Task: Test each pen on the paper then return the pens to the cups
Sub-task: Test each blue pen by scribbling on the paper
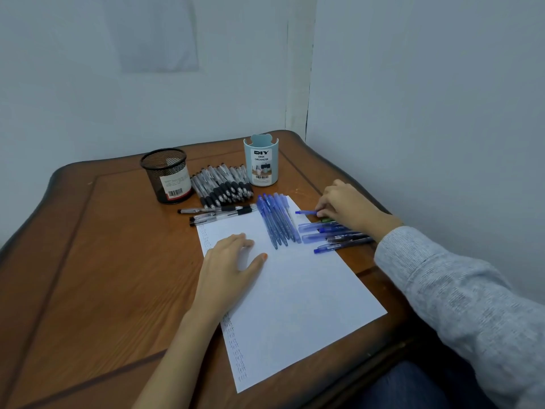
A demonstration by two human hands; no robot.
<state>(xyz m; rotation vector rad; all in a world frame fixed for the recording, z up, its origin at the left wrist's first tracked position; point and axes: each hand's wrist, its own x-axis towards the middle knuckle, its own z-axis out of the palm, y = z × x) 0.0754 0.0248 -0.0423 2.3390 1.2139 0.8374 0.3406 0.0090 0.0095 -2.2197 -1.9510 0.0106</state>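
On the table (103,261) — two cups (166,175) (261,162), one paper (295,305); right hand (345,208) pinches one pen (305,212)

Brown wooden table (118,261), raised rim, darker inlay line. White paper (295,305) lies flat on it, skewed to the table edge. Past the paper's far-left corner: black mesh cup (168,175). Past its far edge: light blue cup (261,163), labelled "DIY desk organizer". Heap of black-grip pens (224,184) lies between the two cups. Three more black pens (218,212) lie along the paper's far edge. Right of the paper: cluster of blue pens (333,236), tips on its edge, and a single blue pen (305,212) near the far-right corner.
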